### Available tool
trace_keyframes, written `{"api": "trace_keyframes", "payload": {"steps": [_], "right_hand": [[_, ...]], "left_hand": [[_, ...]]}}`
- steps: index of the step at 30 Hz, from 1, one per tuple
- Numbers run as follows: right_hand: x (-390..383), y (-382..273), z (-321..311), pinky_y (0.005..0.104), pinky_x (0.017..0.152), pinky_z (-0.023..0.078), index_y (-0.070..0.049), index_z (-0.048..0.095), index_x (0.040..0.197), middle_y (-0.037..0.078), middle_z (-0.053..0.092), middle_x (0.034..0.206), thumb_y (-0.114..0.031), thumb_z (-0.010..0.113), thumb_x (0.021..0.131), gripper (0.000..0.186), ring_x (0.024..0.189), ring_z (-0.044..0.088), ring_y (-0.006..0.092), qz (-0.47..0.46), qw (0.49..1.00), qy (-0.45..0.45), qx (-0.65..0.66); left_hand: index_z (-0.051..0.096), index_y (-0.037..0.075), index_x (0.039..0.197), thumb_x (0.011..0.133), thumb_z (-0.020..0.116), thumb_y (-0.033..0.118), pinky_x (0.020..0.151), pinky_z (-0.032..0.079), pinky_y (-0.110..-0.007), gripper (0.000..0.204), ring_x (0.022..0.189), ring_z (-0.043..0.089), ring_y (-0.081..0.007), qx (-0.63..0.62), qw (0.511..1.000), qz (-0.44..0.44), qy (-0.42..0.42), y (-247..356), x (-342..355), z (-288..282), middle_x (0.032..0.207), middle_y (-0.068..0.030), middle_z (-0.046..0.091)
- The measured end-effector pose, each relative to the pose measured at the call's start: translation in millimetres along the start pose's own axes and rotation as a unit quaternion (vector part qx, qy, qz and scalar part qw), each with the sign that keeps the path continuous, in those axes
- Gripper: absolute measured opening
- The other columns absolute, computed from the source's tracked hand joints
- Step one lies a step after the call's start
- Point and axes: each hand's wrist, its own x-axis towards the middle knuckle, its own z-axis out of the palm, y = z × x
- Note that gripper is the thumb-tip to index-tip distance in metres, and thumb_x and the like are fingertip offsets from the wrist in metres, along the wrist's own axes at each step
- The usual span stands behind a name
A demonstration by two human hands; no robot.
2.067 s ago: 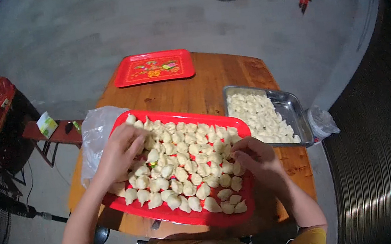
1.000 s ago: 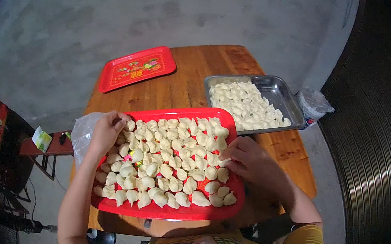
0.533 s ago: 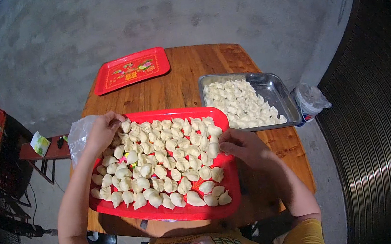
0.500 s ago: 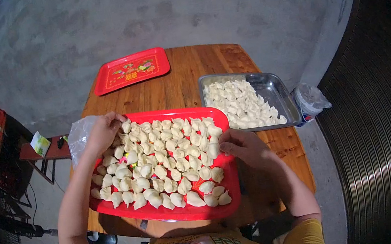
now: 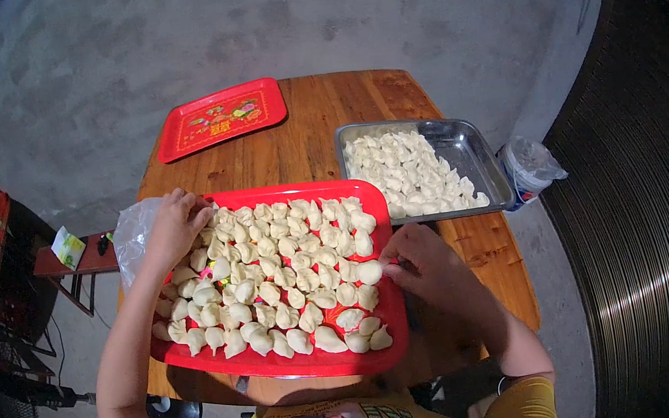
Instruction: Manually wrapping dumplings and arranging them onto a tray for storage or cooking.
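Observation:
A red tray lies across the near part of the wooden table, covered with rows of pale, uncooked dumplings. My left hand is at the tray's far left corner, fingers curled together over the outermost dumplings; its fingertips hide what they hold, if anything. Over the right rim reaches my right hand, thumb and fingers closed at the edge of one plump dumpling in the right column. Red tray bottom shows through gaps near the lower right.
Beyond the tray, at the right, stands a metal pan partly filled with dumplings. A patterned red tray lies at the far left of the table. A clear plastic bag sits by my left forearm. A bucket stands off the right edge.
My right hand has moved a little nearer along the right rim, and the dumpling at its fingertips has shifted with it. My left hand has moved slightly, its fingers more curled.

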Motion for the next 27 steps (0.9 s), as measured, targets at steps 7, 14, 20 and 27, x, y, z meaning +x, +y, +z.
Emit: {"api": "trace_keyframes", "payload": {"steps": [7,14,20,27], "right_hand": [[-8,-8,5,0.037,0.079,0.049,-0.004,0.057,0.102,0.013,0.056,0.098,-0.004,0.058,0.084,0.018,0.09,0.058,0.0273,-0.048,0.995,0.06,-0.07],[5,-36,14,0.0383,0.081,0.049,-0.004,0.06,0.1,0.014,0.059,0.095,0.0,0.054,0.086,0.015,0.091,0.06,0.031,-0.064,0.995,0.062,-0.042],[11,-49,21,0.0348,0.079,0.051,-0.003,0.062,0.094,0.013,0.062,0.093,0.002,0.055,0.086,0.012,0.087,0.063,0.0273,-0.071,0.993,0.095,-0.024],[36,-69,23,0.0339,0.08,0.051,-0.002,0.061,0.097,0.012,0.063,0.095,0.002,0.055,0.087,0.012,0.089,0.063,0.0251,-0.109,0.99,0.067,-0.055]], "left_hand": [[0.066,-0.001,0.095,0.085,0.068,0.021,0.084,0.046,-0.044,0.024,0.095,0.055,-0.0363,0.015,1.0,-0.004,0.002,13,-4,-2,0.094,-0.0181,0.06],[0.064,0.001,0.093,0.084,0.065,0.012,0.08,0.048,-0.044,0.015,0.089,0.059,-0.0361,-0.014,1.0,0.012,0.023,-8,-22,-23,0.091,-0.0166,0.061],[0.063,0.0,0.094,0.087,0.065,0.017,0.079,0.049,-0.043,0.018,0.091,0.058,-0.0354,-0.036,0.999,0.022,0.006,-13,-27,-29,0.092,-0.0169,0.058],[0.063,0.002,0.095,0.084,0.064,0.009,0.078,0.049,-0.042,0.013,0.089,0.06,-0.0346,-0.085,0.996,-0.011,0.007,-36,-29,-34,0.091,-0.0159,0.058]]}}
